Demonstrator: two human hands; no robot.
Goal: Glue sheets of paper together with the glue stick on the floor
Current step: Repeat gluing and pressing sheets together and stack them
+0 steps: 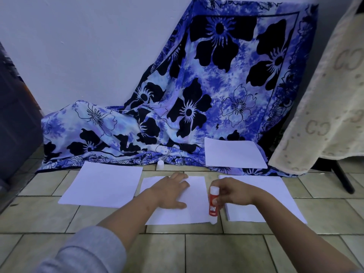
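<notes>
A white sheet of paper (195, 210) lies on the tiled floor in front of me. My left hand (170, 191) presses flat on it with fingers spread. My right hand (233, 193) grips a red and white glue stick (213, 205), held upside down with its tip touching the sheet's lower right corner. The stick's white cap (160, 165) stands on the floor beyond the sheet. A second sheet (102, 185) lies to the left. A stack of sheets (275, 196) lies to the right, partly under my right hand.
A blue flowered cloth (197, 107) drapes from the wall onto the floor, with another white sheet (234, 154) lying on it. A cream towel (325, 105) hangs at the right over a dark stand leg (343, 180). Dark furniture (15, 119) stands at the left.
</notes>
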